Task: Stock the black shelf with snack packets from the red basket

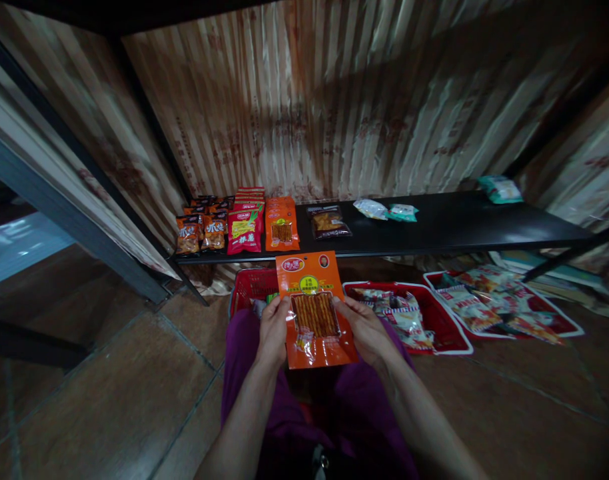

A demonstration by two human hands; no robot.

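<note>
An orange snack packet with a clear window showing brown sticks is held upright between my two hands, above my lap. My left hand grips its left edge, and my right hand grips its right edge. Beyond it, on the black shelf, stands a row of similar orange packets. Left of these are red and yellow packets and black and orange packets. A dark packet lies to their right.
Below the shelf are a red basket at left, a red basket of packets at centre right, and another full basket further right. White and green packets lie on the shelf. A metal post stands left.
</note>
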